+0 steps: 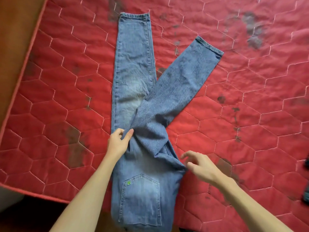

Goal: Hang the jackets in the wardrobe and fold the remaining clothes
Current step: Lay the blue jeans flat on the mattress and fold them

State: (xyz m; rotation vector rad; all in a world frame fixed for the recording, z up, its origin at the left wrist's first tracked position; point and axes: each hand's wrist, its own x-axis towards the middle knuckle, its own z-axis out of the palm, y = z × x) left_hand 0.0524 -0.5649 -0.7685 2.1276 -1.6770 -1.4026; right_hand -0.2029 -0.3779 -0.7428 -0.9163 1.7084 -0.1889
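Observation:
A pair of light blue jeans (133,67) lies lengthwise on the red quilted mattress (58,91), waist end toward me with a back pocket facing up. One leg runs straight away from me; the other leg (180,81) crosses over it and splays to the right. My left hand (119,142) pinches the denim at the left edge, near where the legs meet. My right hand (199,165) hovers with fingers spread at the right edge of the seat, holding nothing.
The mattress edge (25,52) runs diagonally on the left, with brown floor beyond it. Dark stains mark the red cover. A dark piece of clothing (306,195) peeks in at the right border.

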